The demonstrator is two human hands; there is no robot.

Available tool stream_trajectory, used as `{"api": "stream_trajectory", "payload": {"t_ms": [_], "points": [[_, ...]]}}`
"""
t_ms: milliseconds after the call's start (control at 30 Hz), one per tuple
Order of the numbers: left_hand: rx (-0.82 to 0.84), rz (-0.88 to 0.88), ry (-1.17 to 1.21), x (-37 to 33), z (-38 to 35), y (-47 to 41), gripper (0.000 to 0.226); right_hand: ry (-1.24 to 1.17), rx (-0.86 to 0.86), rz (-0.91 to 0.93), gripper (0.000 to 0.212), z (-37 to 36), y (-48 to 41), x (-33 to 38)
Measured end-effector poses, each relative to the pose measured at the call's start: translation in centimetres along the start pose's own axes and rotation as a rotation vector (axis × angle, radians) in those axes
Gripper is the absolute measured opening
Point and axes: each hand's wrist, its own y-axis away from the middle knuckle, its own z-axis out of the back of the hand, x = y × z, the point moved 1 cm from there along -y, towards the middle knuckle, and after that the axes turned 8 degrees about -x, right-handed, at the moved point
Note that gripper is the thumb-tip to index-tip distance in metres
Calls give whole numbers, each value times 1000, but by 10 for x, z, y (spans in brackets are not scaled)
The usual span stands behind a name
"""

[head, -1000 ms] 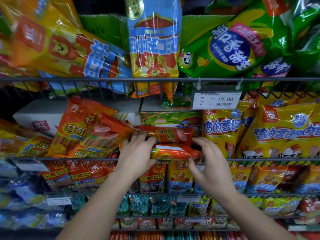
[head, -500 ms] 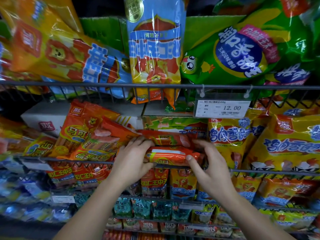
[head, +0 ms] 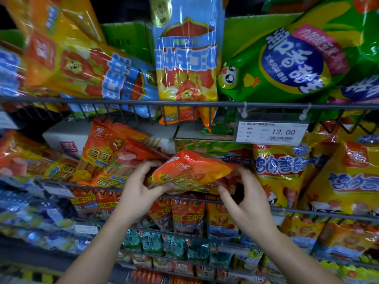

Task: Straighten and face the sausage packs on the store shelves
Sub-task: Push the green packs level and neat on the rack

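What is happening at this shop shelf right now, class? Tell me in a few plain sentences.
A person is tidying sausage packs on wire shelves. The left hand grips the left end of an orange sausage pack and the right hand holds its right end, with the pack tilted at the front of the middle shelf. To its left, more orange packs lie slanted, not yet straightened. Yellow packs stand to the right, under a price tag reading 12.00.

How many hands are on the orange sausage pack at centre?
2. The left hand pinches the left end of the orange pack, thumb underneath. The right hand grips its right end, with some fingers hidden behind the pack.
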Motion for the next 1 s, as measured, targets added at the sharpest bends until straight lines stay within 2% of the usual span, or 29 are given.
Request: {"api": "stream_trajectory", "payload": {"t_ms": [133, 333, 367, 467, 500, 567, 667, 833, 1000], "points": [[-10, 38, 41, 5, 2, -1, 42, 33, 5, 44, 49, 0, -2, 2], [-12, 66, 139, 14, 2, -2, 40, 95, -42, 84, 44, -4, -4, 8], [-12, 76, 162, 15, 4, -3, 44, 111, -47, 77, 44, -6, -5, 10], [18, 111, 180, 25, 10, -8, 75, 185, -74, 58, 44, -12, -6, 16], [26, 117, 197, 27, 11, -9, 76, 213, -80, 58, 43, -15, -7, 18], [29, 113, 229, 26, 12, -8, 56, 264, -94, 56, 43, -18, -7, 20], [0, 84, 251, 26, 13, -6, 40, 336, -137, 72, 40, -25, -4, 26], [-16, 86, 290, 37, 23, -8, 34, 458, -176, 127, 39, -44, -6, 39], [2, 59, 311, 42, 25, -10, 47, 575, -146, 154, 37, -59, -14, 50]]}}
